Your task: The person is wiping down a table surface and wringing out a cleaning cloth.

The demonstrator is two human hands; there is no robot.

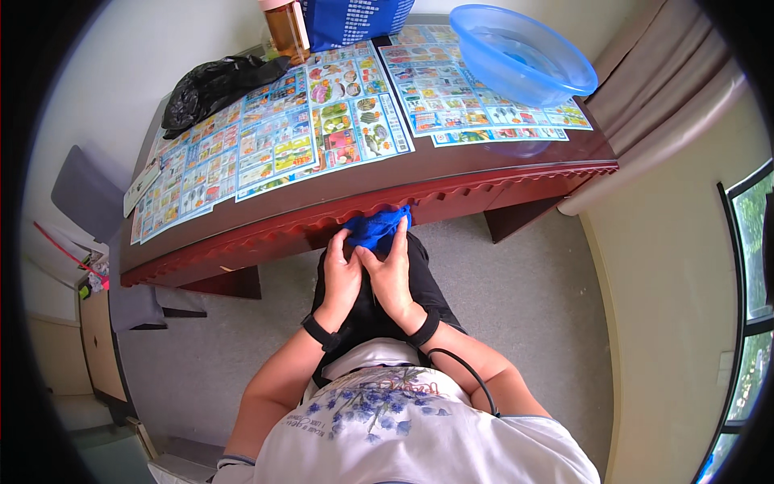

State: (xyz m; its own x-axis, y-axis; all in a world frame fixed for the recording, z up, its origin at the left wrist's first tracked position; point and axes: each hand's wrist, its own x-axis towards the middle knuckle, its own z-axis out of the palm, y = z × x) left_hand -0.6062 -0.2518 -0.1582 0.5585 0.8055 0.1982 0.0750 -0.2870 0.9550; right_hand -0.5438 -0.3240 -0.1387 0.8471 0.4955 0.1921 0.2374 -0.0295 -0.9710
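Observation:
A bright blue cloth [376, 228], bunched up, is held between my two hands just below the front edge of the table, over my lap. My left hand [342, 273] grips its left side, with thumb and fingers closed on the fabric. On the right side, my right hand [393, 270] pinches the cloth, its thumb close to the left thumb. Part of the cloth is hidden under the table's scalloped edge and behind my fingers. Each wrist wears a black band, and a black cable runs from the right one.
The dark red table [322, 198] carries colourful printed flyers [355, 121]. A black plastic bag [214, 89] lies at its left, a bottle of amber liquid [288, 32] and a blue bag [351, 22] at the back. A translucent blue basin [516, 77] stands at the right, near a curtain [657, 89].

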